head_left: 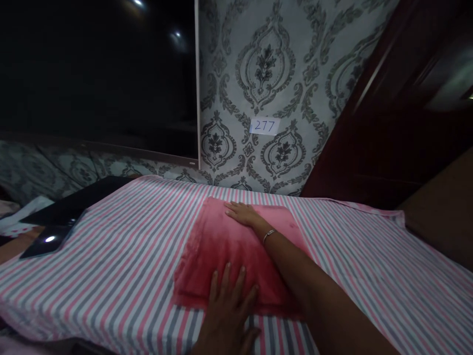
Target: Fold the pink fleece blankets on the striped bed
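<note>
A folded red and pink cloth (221, 241) lies flat on a striped sheet (140, 246). It shades from dark red at the near edge to pink at the far edge. My left hand (231, 308) rests on its near edge, fingers spread. Stretched across the cloth, my right hand (242, 213) lies flat near the far edge, with a thin bracelet (269, 234) on that wrist. Neither hand grips anything. My right forearm covers part of the cloth's right side.
The striped sheet covers the table. At the left is a black glossy panel (55, 239). Behind stand a large dark screen (99, 79) and patterned wallpaper (264, 69) with a paper label (265, 126) reading 277. A dark red door (399, 98) is at the right.
</note>
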The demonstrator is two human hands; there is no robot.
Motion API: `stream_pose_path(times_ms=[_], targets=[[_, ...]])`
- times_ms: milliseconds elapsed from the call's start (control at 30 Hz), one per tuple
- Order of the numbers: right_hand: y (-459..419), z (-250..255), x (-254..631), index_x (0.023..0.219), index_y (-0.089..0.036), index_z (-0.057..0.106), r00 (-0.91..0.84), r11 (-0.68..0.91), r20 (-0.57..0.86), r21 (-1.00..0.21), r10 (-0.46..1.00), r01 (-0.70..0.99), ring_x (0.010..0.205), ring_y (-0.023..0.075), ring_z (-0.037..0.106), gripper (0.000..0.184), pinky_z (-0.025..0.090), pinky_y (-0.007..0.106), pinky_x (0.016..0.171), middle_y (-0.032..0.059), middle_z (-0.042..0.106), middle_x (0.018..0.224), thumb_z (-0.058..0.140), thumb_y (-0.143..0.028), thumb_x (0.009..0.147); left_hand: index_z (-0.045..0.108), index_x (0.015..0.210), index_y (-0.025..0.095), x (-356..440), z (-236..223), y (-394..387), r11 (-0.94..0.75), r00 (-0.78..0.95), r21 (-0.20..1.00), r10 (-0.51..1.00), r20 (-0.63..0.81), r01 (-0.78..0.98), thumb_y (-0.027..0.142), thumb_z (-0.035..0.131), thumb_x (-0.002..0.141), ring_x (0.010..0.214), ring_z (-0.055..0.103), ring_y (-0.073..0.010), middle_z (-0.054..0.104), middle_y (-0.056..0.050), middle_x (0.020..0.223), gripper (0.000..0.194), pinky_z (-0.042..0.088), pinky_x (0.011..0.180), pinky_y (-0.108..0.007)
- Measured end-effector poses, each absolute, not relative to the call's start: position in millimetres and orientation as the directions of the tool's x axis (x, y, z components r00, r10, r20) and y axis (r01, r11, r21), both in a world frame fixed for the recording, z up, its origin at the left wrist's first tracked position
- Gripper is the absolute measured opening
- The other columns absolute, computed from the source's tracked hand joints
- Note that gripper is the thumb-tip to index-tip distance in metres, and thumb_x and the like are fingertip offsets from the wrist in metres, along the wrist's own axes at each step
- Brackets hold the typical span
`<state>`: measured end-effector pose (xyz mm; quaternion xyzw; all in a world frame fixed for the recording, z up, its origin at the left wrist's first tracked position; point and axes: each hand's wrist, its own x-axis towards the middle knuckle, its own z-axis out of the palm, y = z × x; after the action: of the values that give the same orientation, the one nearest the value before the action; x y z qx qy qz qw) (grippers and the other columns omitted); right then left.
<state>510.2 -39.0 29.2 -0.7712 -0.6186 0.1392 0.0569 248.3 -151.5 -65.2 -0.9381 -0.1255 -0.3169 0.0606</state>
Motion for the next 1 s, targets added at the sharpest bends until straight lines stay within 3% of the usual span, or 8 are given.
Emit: stream_pose_path(times_ms=[167,333,567,667,733,867,933,1000], targets=[[-38.0,35.4,508.7,0.159,-0.035,0.027,0.218,-0.244,-0.122,-0.274,0.968,0.93,0.152,0.0304,0.022,0.062,0.018,0.056,0.121,0.0036,0.021,0.167,0.025,-0.061,0.103,0.05,0.147,0.033,248.0,-62.1,-150.9,-0.961,0.762,-0.036,0.194,0.618,0.274,0.049,0.069,0.078,0.15,0.022,-0.0427,0.035,-0.008,0.163,0.073,0.011,0.118,-0.065],[-58.8,56.0,494.6,0.16,-0.035,0.023,0.255,-0.25,-0.013,-0.253,0.967,0.935,0.154,0.0332,0.009,0.065,0.012,0.06,0.121,0.0041,0.009,0.169,0.035,-0.061,0.102,0.049,0.148,0.031,245.1,-50.1,-149.9,-0.965,0.767,-0.048,0.175,0.617,0.258,0.041,0.069,0.079,0.15,0.02,-0.0417,0.033,-0.009,0.163,0.073,0.011,0.119,-0.064],[-193.8,51.5,461.4,0.157,-0.033,0.033,0.024,0.006,0.131,-0.228,0.991,0.974,0.155,0.0284,0.003,0.059,0.004,0.057,0.124,0.0039,0.015,0.168,0.039,-0.057,0.104,0.045,0.151,0.029,240.8,-42.1,-145.9,-0.969,0.77,-0.125,0.086,0.632,0.211,0.034,0.067,0.084,0.152,0.017,-0.0399,0.031,-0.013,0.164,0.071,0.009,0.12,-0.061],[-241.2,35.2,456.2,0.156,-0.036,0.036,0.009,0.015,0.108,-0.226,0.994,0.974,0.155,0.0287,0.007,0.06,0.004,0.058,0.124,0.0035,0.02,0.167,0.039,-0.061,0.102,0.043,0.152,0.024,237.7,-30.0,-148.5,-0.979,0.743,-0.085,0.083,0.664,0.185,0.028,0.059,0.089,0.153,0.016,-0.0391,0.024,-0.017,0.166,0.066,0.012,0.119,-0.063],[-255.3,22.2,455.0,0.157,-0.037,0.033,0.01,0.012,0.103,-0.217,0.995,0.976,0.155,0.0301,0.008,0.062,0.007,0.061,0.123,0.003,0.019,0.167,0.042,-0.062,0.101,0.039,0.154,0.022,242.2,-11.9,-147.9,-0.988,0.748,-0.062,0.066,0.661,0.142,0.023,0.054,0.093,0.153,0.021,-0.0349,0.027,-0.017,0.165,0.063,0.013,0.121,-0.062],[-256.9,5.1,451.0,0.156,-0.034,0.036,0.027,0.009,0.167,-0.21,0.986,0.978,0.154,0.0288,0.014,0.06,0.007,0.059,0.124,0.0038,0.028,0.165,0.045,-0.057,0.101,0.031,0.157,0.022,289.2,32.3,-127.2,-0.994,0.895,0.066,-0.045,0.443,-0.083,0.03,0.043,0.102,0.149,0.035,-0.0202,0.042,-0.009,0.159,0.057,0.026,0.123,-0.046],[-255.0,3.9,448.9,0.154,-0.035,0.04,0.041,0.002,0.183,-0.229,0.982,0.973,0.152,0.0286,0.02,0.058,0.005,0.057,0.125,0.0031,0.035,0.162,0.046,-0.058,0.101,0.033,0.156,0.025,330.7,46.8,-106.1,-0.973,0.956,0.194,-0.063,0.288,-0.123,0.036,0.035,0.105,0.148,0.036,-0.0194,0.041,-0.008,0.159,0.053,0.031,0.121,-0.045],[-254.5,5.4,448.2,0.155,-0.038,0.038,0.043,0.001,0.168,-0.252,0.985,0.968,0.152,0.0298,0.018,0.059,0.005,0.058,0.124,0.0021,0.032,0.163,0.046,-0.06,0.1,0.032,0.157,0.027,375.3,52.7,-82.4,-0.952,0.989,0.283,-0.087,0.116,-0.117,0.045,0.03,0.105,0.152,0.028,-0.0225,0.034,-0.008,0.163,0.055,0.027,0.122,-0.05]])
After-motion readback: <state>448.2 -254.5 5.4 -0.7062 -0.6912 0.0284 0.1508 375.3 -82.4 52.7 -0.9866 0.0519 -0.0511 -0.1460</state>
